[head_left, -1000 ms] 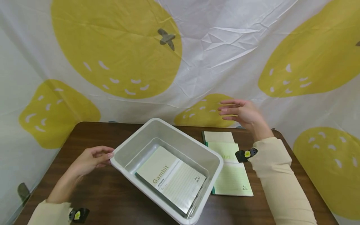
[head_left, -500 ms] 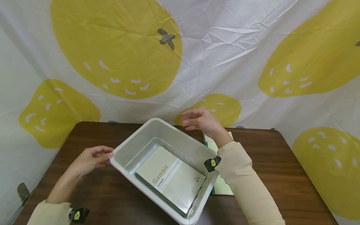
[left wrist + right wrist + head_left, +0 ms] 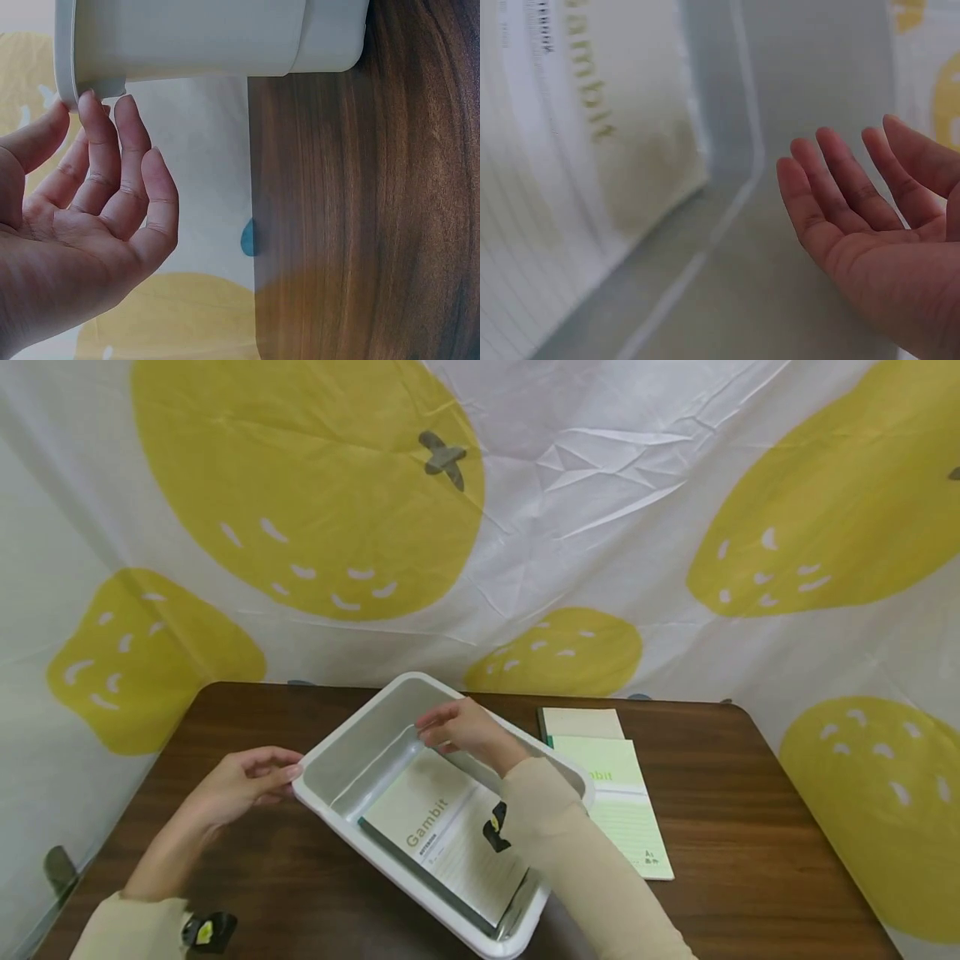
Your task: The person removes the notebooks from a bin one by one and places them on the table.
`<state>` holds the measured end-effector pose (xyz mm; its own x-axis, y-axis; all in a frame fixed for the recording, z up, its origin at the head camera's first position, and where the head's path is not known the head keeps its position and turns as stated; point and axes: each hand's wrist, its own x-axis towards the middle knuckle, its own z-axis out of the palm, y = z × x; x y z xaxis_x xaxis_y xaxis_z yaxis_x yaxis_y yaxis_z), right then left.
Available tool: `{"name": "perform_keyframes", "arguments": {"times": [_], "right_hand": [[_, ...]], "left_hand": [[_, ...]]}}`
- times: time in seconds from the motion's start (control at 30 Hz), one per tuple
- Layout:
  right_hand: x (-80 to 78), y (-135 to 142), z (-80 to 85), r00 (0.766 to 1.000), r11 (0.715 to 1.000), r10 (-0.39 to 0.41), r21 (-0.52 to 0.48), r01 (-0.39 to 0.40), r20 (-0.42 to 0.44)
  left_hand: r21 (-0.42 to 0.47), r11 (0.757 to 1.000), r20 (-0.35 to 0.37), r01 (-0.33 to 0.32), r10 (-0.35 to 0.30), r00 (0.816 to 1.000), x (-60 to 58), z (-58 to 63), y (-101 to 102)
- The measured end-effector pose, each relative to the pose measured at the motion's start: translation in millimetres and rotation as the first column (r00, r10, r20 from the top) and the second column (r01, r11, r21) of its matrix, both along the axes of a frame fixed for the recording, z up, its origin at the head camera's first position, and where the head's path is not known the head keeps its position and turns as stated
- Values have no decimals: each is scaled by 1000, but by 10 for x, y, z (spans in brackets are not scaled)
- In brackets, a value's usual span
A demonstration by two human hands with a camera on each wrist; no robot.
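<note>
A grey-white plastic bin [image 3: 375, 735] stands askew on the table. Inside it lies a Gambit notebook [image 3: 408, 802] with a pale cover and dark green spine. The left hand [image 3: 240, 785] pinches the bin's left corner; in the left wrist view its thumb and index finger meet at the rim [image 3: 65, 52]. Over the bin, the right hand [image 3: 465, 731] reaches in above the notebook's far end. The right wrist view shows that hand's fingers [image 3: 840, 180] loosely bent, holding nothing, beside the bin's inner wall [image 3: 817, 75].
Right of the bin, a pale green Gambit notebook [image 3: 622, 827] overlaps another pale notebook [image 3: 583, 723] behind it. The right forearm hides part of the bin. The brown wooden table [image 3: 750, 827] extends to both sides, and a fruit-print curtain [image 3: 600, 543] hangs behind its far edge.
The right hand has moved left and down from above the notebooks at the right to inside the bin's opening. The left hand, bin and notebooks keep their places.
</note>
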<state>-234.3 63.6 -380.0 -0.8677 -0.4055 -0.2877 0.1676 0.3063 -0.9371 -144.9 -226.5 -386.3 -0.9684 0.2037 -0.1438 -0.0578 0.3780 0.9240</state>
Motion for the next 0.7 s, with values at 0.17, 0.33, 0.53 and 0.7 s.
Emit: {"name": "perform_keyframes", "arguments": {"times": [0.17, 0.33, 0.53, 0.7], "right_hand": [[9, -50, -233, 998, 997, -55, 63, 53, 26], [10, -33, -377, 996, 990, -84, 112, 83, 11], [13, -6, -451, 998, 990, -55, 128, 58, -27], [18, -8, -497, 998, 992, -40, 119, 47, -56]], "left_hand": [[19, 1000, 2, -1, 1, 1000, -1, -1, 4], [27, 1000, 6, -7, 6, 1000, -4, -6, 12], [27, 1000, 7, -2, 1, 1000, -5, 3, 12], [31, 1000, 6, -4, 4, 1000, 8, 14, 7]]}}
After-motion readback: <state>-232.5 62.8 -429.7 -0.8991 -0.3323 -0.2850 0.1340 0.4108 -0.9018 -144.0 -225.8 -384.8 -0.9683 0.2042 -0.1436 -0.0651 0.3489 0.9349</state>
